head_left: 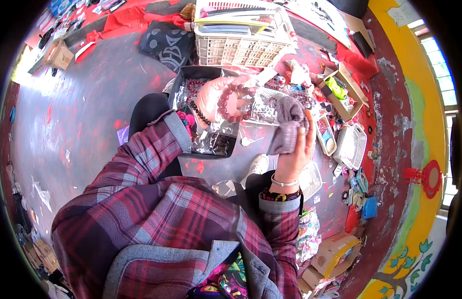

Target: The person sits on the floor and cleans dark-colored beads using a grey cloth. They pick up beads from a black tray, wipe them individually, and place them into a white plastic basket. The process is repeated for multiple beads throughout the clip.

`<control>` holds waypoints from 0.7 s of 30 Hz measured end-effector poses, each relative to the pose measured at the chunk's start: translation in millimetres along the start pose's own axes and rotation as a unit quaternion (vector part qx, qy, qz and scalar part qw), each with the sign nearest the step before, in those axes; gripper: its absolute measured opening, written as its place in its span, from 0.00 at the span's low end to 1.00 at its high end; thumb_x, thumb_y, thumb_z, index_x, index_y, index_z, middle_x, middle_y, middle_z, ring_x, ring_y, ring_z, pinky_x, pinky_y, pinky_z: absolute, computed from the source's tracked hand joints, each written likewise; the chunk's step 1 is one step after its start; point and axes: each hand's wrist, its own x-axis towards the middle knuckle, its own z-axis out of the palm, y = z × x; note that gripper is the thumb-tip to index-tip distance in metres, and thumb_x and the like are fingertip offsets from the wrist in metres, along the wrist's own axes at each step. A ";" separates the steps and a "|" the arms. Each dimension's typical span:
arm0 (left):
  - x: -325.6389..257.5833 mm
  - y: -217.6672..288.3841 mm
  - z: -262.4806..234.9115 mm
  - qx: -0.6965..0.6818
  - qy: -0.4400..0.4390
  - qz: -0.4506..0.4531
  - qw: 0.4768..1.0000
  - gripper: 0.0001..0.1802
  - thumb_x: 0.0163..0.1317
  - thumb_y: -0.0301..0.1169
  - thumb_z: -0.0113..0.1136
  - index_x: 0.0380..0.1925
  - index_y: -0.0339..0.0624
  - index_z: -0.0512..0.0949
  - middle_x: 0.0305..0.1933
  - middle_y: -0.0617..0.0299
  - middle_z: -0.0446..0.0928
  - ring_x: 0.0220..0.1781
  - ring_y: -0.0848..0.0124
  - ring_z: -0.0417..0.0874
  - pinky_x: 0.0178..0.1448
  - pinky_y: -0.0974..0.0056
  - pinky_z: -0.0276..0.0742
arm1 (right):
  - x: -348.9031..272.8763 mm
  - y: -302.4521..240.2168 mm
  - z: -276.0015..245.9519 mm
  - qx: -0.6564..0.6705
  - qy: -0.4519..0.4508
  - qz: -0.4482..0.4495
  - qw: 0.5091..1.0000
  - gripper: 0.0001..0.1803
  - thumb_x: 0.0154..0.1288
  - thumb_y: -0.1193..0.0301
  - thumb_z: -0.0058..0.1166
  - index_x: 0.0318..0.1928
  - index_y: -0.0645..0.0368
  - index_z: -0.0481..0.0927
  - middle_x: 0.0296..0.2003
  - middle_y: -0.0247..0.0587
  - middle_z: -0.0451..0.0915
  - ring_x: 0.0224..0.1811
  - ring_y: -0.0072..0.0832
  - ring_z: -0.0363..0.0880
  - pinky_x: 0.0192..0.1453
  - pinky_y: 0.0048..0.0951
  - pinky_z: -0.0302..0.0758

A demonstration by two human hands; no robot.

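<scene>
My left hand (210, 98) is raised over a black box (231, 149), a dark beaded bracelet (200, 113) on its wrist. A loop of dark red beads (224, 105), like a bracelet, hangs at its fingers; it is held there, though part of the grip is hidden. To the right, my right hand (296, 154) grips a grey-purple cloth (287, 130), folded and slightly blurred, with the fingers along its right side. A pale bangle (285, 183) circles the right wrist. Clear plastic bags (207, 144) and more red beads lie inside the box.
A big cream plastic crate (231, 47) with folders stands beyond the box, beside a black patterned bag (169, 46). To the right are small white baskets (351, 144), an open carton (358, 102) and scattered trinkets. Cardboard boxes (335, 254) sit lower right along the wall.
</scene>
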 end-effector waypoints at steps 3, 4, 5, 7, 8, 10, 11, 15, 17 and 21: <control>-18.7 -21.9 4.8 -0.021 0.042 -0.017 0.999 0.29 0.62 0.60 0.39 0.41 0.45 0.70 0.50 0.54 0.72 0.50 0.61 0.74 0.52 0.53 0.72 | -9.0 10.5 -11.8 -0.384 -0.114 -0.195 0.895 0.23 0.60 0.79 0.49 0.57 0.65 0.68 0.55 0.48 0.70 0.59 0.38 0.69 0.61 0.34 0.66; -20.9 -27.7 10.5 -0.032 0.049 -0.028 0.998 0.31 0.62 0.62 0.36 0.38 0.45 0.71 0.48 0.54 0.74 0.49 0.63 0.75 0.52 0.56 0.73 | -16.0 11.8 -0.3 -0.419 -0.180 -0.174 0.873 0.25 0.55 0.81 0.51 0.56 0.61 0.71 0.56 0.50 0.69 0.59 0.41 0.69 0.62 0.37 0.65; -21.1 -25.8 18.8 -0.033 0.108 -0.041 0.993 0.33 0.63 0.62 0.35 0.41 0.43 0.72 0.46 0.54 0.75 0.48 0.64 0.77 0.52 0.59 0.74 | -23.9 17.4 13.2 -0.454 -0.228 -0.232 0.829 0.26 0.51 0.80 0.54 0.54 0.56 0.74 0.57 0.50 0.68 0.60 0.44 0.67 0.63 0.42 0.64; -16.9 -22.4 16.2 -0.006 0.119 0.082 0.989 0.32 0.66 0.56 0.36 0.49 0.39 0.72 0.46 0.55 0.77 0.48 0.64 0.78 0.54 0.61 0.74 | -8.9 36.1 43.2 -0.571 -0.339 -0.266 0.699 0.25 0.49 0.69 0.59 0.52 0.53 0.75 0.59 0.48 0.66 0.63 0.43 0.63 0.66 0.46 0.56; -19.7 -22.2 3.7 -0.036 0.115 0.044 0.992 0.30 0.67 0.54 0.37 0.49 0.39 0.72 0.46 0.55 0.77 0.47 0.65 0.78 0.55 0.62 0.74 | -7.9 43.5 47.5 -0.573 -0.337 -0.269 0.697 0.25 0.50 0.67 0.59 0.52 0.53 0.74 0.59 0.48 0.66 0.64 0.43 0.63 0.67 0.46 0.55; -26.4 -23.3 4.1 -0.061 0.098 0.026 0.993 0.27 0.68 0.51 0.40 0.48 0.38 0.73 0.45 0.55 0.77 0.47 0.65 0.79 0.56 0.61 0.73 | -7.8 48.7 46.9 -0.584 -0.318 -0.259 0.701 0.25 0.52 0.66 0.57 0.54 0.53 0.74 0.59 0.47 0.67 0.64 0.42 0.63 0.67 0.46 0.53; -25.8 -26.0 -5.7 -0.067 0.117 0.003 0.991 0.28 0.68 0.52 0.39 0.48 0.38 0.73 0.46 0.55 0.77 0.49 0.65 0.78 0.57 0.61 0.72 | -6.5 49.8 46.7 -0.590 -0.299 -0.254 0.706 0.25 0.53 0.66 0.57 0.54 0.53 0.73 0.59 0.48 0.67 0.64 0.42 0.63 0.67 0.46 0.53; -23.9 -32.5 12.2 -0.126 0.105 -0.070 0.984 0.31 0.66 0.57 0.36 0.54 0.45 0.70 0.56 0.58 0.72 0.57 0.65 0.73 0.62 0.58 0.67 | 8.0 60.5 37.8 -0.631 -0.200 -0.246 0.708 0.25 0.56 0.65 0.55 0.56 0.53 0.72 0.58 0.50 0.67 0.62 0.42 0.65 0.66 0.46 0.55; -21.5 -34.0 5.0 -0.106 0.138 -0.079 0.982 0.34 0.63 0.61 0.37 0.57 0.49 0.68 0.56 0.59 0.72 0.56 0.63 0.74 0.60 0.55 0.69 | 18.2 62.0 37.4 -0.606 -0.169 -0.242 0.739 0.23 0.58 0.68 0.53 0.55 0.55 0.72 0.56 0.52 0.69 0.58 0.45 0.68 0.62 0.43 0.63; -31.4 -22.8 -0.3 -0.072 0.137 -0.161 0.975 0.39 0.60 0.66 0.35 0.57 0.48 0.68 0.54 0.57 0.73 0.52 0.57 0.75 0.52 0.45 0.73 | 33.2 67.3 30.7 -0.563 -0.107 -0.179 0.799 0.19 0.62 0.70 0.50 0.54 0.58 0.73 0.50 0.53 0.74 0.49 0.46 0.75 0.52 0.36 0.73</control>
